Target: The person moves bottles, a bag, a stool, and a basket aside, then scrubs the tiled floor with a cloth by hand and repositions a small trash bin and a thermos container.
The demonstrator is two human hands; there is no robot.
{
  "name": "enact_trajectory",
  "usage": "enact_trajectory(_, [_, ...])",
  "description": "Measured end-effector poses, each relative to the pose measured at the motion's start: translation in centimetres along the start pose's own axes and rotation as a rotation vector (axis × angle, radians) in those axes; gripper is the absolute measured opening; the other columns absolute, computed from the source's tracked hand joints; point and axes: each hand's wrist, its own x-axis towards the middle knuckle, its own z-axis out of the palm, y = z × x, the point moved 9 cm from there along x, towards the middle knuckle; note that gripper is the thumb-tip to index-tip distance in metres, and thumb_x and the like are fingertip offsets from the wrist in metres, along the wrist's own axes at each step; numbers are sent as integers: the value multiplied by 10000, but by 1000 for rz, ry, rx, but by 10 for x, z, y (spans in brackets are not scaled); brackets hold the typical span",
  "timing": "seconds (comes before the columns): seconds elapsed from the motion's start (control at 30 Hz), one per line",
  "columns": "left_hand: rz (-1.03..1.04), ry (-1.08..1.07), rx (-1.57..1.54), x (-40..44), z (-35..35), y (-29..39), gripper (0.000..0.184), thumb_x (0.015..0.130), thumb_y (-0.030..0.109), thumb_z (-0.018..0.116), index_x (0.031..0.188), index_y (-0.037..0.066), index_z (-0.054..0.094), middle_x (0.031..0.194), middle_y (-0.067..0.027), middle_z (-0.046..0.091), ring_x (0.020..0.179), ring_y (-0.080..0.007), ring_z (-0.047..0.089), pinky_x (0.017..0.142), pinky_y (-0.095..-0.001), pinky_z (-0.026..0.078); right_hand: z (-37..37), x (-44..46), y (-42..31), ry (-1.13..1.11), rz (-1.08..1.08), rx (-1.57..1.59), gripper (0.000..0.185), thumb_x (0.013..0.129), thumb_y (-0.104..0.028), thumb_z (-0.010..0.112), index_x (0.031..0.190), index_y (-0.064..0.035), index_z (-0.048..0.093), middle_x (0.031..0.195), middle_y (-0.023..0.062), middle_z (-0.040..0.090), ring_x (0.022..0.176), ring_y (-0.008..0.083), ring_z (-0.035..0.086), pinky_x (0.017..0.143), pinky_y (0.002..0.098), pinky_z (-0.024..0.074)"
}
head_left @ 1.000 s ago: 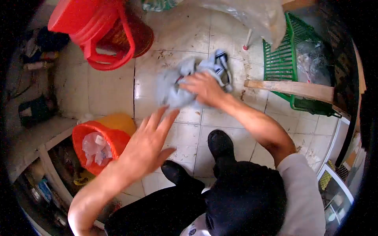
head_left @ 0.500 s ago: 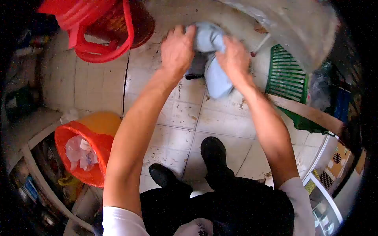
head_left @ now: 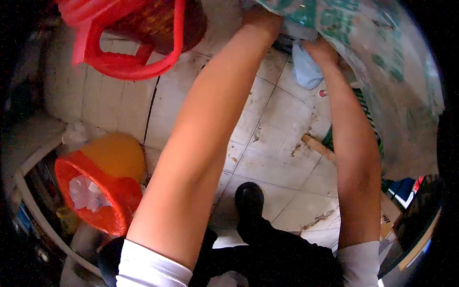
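Observation:
A light blue cloth hangs down in loose folds near the top of the view. My right hand is closed on it, with the fingers partly covered by the cloth and the plastic. My left hand reaches to the top edge, beside the cloth; its fingers are in shadow and behind the plastic, so their grip is hidden. Between the hands, a dark object shows in part against the floor. A clear plastic sheet with green print hangs over both hands.
A red plastic item with a loop handle stands upper left. Below it, an orange bin holds crumpled plastic bags. A wooden strip and a green slatted basket lie on the right. Dirt marks the tiled floor.
Both hands and the blue cloth have moved farther away and to the right. The printed plastic now covers more of the upper right and part of the hands. My left fingers have gone out of sight.

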Motion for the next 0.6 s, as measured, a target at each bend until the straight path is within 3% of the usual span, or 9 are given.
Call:
enact_trajectory(0.1, [-41,114,-109,5,0,-5,392,974,220,494,1351,160,585,1383,-142,579,1226,-374,594,1004,-503,504,5,22,19,-115,-31,21,673,812,-453,657,1359,-70,572,1361,233,592,1257,402,562,1049,465,447])
enact_trajectory(0.2, [-46,222,-212,-3,0,-10,389,977,227,490,1347,164,594,1377,-138,585,1225,-368,597,1010,-502,499,11,16,12,-158,-71,345,651,795,-414,679,1337,-68,579,1310,247,618,1225,375,588,1021,465,470])
enact_trajectory(0.27, [-29,218,-247,-10,8,-15,387,979,232,487,1344,167,600,1373,-136,590,1225,-364,600,1014,-502,497,6,7,15,-170,-54,370,642,781,-383,701,1334,-81,578,1283,248,624,1203,372,597,1000,475,485])
enact_trajectory(0.33, [-6,51,-154,-31,17,-21,375,974,225,496,1323,174,622,1339,-142,607,1208,-355,614,1006,-496,502,-19,-30,-10,-193,16,120,641,766,-348,722,1337,-98,572,1260,243,624,1180,388,600,978,491,499])
enact_trajectory(0.4, [7,-192,-12,-73,22,-28,351,964,215,514,1283,186,658,1276,-155,638,1173,-349,640,980,-483,519,-29,-81,-30,-37,-28,88,634,739,-294,748,1321,-117,573,1241,244,597,1138,432,594,923,515,521])
enact_trajectory(0.47, [28,-406,22,-139,0,-22,336,944,191,534,1247,180,680,1217,-140,665,1133,-353,660,935,-474,542,-43,-143,-57,-176,-41,121,692,726,-277,796,1371,-199,559,1251,228,566,1227,470,509,898,537,544])
enact_trajectory(0.53, [146,-492,196,-203,-12,-23,278,955,138,492,1151,94,684,1083,-181,725,992,-389,704,853,-503,564,-38,-217,-81,-195,-108,189,669,694,-260,825,1308,-172,577,1245,220,538,1209,450,509,882,511,556])
enact_trajectory(0.6, [132,-701,224,-272,-18,-29,254,924,121,533,1098,86,715,1099,-173,728,986,-377,710,837,-501,566,-60,-286,-111,-209,-226,242,612,682,-142,790,1265,-120,605,1190,202,546,1118,425,549,858,501,542])
